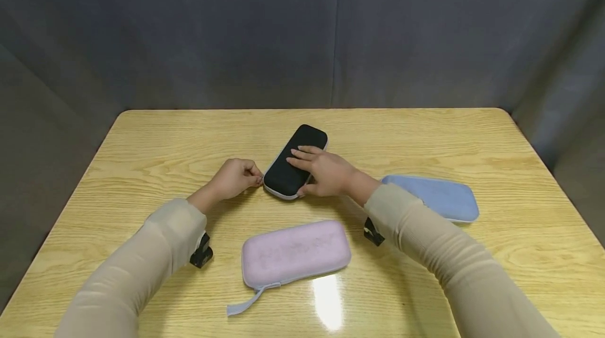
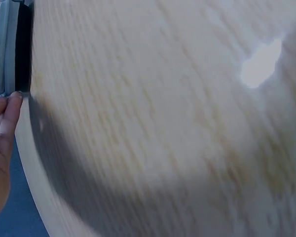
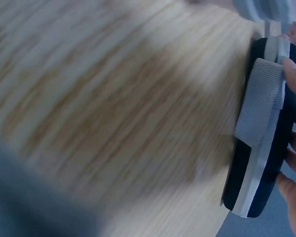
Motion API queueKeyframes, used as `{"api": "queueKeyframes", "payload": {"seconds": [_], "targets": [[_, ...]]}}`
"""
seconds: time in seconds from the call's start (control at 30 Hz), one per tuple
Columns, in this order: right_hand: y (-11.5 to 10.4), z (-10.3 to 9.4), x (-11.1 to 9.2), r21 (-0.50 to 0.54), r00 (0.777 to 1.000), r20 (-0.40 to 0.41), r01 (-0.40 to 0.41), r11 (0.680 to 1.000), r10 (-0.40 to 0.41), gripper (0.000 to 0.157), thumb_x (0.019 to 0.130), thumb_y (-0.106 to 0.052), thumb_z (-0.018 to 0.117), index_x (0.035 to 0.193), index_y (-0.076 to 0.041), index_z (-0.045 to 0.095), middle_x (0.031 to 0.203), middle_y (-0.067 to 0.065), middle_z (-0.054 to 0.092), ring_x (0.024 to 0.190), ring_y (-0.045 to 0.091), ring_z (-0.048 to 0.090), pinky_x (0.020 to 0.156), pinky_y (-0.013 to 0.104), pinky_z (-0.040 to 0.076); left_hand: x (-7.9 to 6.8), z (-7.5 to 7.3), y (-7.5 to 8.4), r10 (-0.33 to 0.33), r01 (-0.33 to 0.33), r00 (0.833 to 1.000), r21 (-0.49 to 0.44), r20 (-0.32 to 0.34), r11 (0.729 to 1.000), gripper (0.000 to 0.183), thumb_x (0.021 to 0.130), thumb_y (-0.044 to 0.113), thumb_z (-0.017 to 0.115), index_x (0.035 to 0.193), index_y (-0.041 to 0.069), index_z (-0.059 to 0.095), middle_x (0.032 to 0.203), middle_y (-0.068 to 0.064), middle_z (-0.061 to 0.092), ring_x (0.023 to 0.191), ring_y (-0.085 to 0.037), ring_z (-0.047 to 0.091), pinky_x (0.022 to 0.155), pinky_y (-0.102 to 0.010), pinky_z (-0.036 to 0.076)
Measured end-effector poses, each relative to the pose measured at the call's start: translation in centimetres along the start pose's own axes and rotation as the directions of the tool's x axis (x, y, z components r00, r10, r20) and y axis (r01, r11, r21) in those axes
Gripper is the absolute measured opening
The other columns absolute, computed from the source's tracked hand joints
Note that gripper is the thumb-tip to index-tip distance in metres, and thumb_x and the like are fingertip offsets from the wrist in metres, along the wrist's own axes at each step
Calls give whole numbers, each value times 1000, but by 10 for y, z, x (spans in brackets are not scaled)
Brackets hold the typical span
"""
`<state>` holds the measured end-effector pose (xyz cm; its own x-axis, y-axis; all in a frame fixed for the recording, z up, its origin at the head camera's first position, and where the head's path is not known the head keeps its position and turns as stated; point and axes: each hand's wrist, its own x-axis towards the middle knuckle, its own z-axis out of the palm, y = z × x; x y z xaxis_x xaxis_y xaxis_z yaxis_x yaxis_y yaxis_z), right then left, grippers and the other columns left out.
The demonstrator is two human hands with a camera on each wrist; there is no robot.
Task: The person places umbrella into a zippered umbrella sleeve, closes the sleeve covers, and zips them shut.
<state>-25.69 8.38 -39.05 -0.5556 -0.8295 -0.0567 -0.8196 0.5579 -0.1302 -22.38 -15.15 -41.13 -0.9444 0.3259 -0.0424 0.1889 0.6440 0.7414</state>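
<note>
A black zip case with a light grey zip band lies slanted at the middle of the table. My left hand is at its near left corner, thumb and forefinger pinched together on the zipper pull, which the fingertips mostly hide. In the left wrist view those fingertips meet the end of the grey band. My right hand presses on the case, fingers spread straight over the top and thumb at the near right edge. A grey ribbed strap hangs along the case's side beside that thumb.
A pink zip case with a grey wrist strap lies nearer the front, between the forearms. To the right a blue zip case is partly covered by the right sleeve. Dark curtains stand behind the wooden table.
</note>
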Motion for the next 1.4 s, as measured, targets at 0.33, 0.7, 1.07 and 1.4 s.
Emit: {"api": "queueKeyframes", "payload": {"seconds": [0.33,0.7,1.07,1.4], "targets": [[8,-14,19,29,989,128,-84,996,79,80,72,-51,61,137,-21,24,142,3,15,128,24,8,99,40,20,12,-4,-5,-37,37,999,-6,-26,999,10,83,0,53,79,-1,62,74,-10,61,58,-19,55,45,-23,39],[25,-19,31,9,974,157,-169,986,166,84,70,-52,62,138,-22,22,142,3,16,128,26,8,99,43,17,29,-8,-8,-34,36,997,35,-63,999,10,83,0,53,77,-1,60,72,-10,60,59,-20,54,47,-23,40],[34,-15,13,112,981,72,-188,976,180,67,78,-41,58,134,-16,31,136,8,27,125,29,17,97,43,22,26,-9,-9,-8,20,993,102,-121,995,11,82,-4,52,76,0,60,74,-10,59,59,-15,50,49,-23,39],[24,-8,15,97,968,27,-250,963,248,64,79,-41,56,133,-16,34,134,8,29,121,31,21,93,42,28,20,-14,-17,-14,28,991,105,-132,994,8,81,-3,53,76,-2,59,72,-11,58,57,-14,47,50,-23,38]]}}
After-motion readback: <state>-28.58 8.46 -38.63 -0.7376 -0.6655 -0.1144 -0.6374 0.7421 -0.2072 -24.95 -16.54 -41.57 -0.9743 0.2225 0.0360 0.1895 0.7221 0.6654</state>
